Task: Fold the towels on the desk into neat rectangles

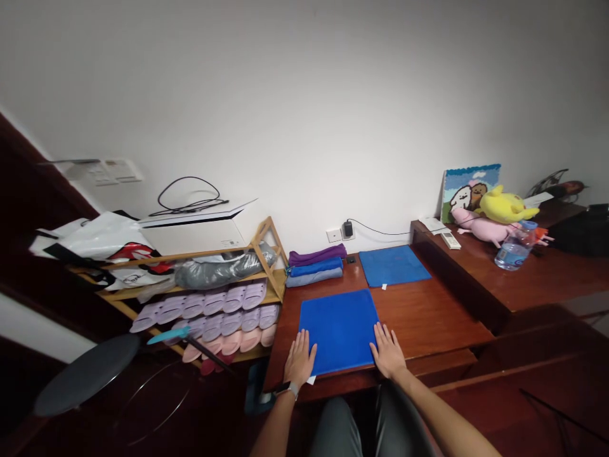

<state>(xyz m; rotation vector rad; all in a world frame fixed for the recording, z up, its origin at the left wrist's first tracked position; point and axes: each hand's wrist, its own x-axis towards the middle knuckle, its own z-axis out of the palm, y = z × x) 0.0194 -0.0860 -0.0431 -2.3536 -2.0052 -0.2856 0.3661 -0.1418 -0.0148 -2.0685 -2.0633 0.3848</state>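
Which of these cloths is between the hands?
The bright blue cloth, spread flat, with the left hand and right hand at its sides; the paler flat cloth and three bundled cloths lie farther back.

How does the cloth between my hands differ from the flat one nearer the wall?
The near cloth is deep blue; the far cloth is lighter. Your left hand and right hand touch the near cloth, not the far cloth. Both cloths lie flat on the table.

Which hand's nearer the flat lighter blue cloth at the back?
Right. The right hand is in front of the lighter blue cloth, at the right edge of the darker blue cloth; the left hand, at its left edge, is farther away.
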